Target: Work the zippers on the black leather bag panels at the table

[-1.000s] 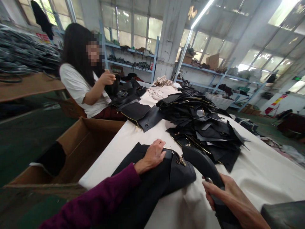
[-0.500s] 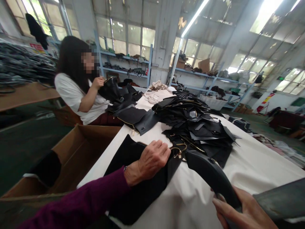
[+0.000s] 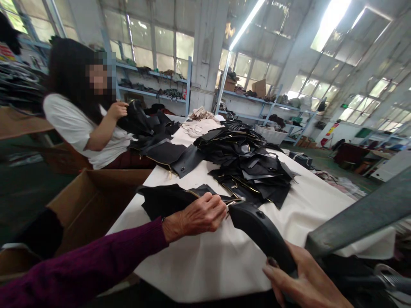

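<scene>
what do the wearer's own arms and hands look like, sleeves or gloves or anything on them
The left hand is bare, with no glove, and its arm wears a long purple knit sleeve reaching to the wrist. The right hand is also bare and gloveless; no sleeve shows on the part of that arm in view. No rings or markings can be made out.

right hand [image 3: 305,284] cut off by the bottom edge.

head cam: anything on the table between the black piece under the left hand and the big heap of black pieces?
Almost nothing. In the head view the black piece under the left hand nearly meets the heap; only a narrow strip of white table cover shows between them.
</scene>
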`<state>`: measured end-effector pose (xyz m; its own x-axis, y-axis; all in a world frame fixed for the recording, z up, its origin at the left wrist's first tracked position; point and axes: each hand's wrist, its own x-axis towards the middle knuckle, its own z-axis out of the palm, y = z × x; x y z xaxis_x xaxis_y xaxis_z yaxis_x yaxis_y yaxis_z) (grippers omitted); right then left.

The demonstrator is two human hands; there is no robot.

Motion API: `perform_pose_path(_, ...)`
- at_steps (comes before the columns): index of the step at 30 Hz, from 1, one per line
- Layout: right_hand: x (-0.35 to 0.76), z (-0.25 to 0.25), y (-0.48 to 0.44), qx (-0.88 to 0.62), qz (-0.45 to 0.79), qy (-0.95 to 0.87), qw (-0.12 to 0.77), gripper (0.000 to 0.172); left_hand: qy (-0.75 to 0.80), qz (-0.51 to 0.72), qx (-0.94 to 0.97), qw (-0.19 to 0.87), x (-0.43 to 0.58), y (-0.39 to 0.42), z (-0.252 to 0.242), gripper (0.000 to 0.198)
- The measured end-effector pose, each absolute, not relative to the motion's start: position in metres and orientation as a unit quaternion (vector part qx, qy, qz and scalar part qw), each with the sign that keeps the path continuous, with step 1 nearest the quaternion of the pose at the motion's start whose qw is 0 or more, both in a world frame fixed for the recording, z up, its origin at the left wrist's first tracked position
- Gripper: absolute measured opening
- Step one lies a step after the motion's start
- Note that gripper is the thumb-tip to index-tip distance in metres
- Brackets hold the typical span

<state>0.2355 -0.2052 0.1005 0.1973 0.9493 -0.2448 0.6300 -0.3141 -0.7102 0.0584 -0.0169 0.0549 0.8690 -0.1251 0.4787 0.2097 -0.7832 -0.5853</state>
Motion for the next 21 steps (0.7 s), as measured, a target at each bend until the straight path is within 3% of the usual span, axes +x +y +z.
perform_pose_path(6,0.238,0.094,-0.2,-0.724,0.323,-0.54,0.282,0.026,-0.099,-0.215,-0.934,0.267,0.05,-0.035,0.029,0.019)
perform_pose_path(14,0.262,0.076,-0.237,-0.778,0.299,-0.514,0.202,0.038,-0.244,-0.128,-0.948,0.161,0.037,-0.061,-0.026,0.023)
perform_pose_path(21,0.255,0.057,-0.256,-0.77,0.344,-0.501,0.195,0.03,-0.256,-0.188,-0.948,0.03,0.042,-0.036,-0.025,0.029)
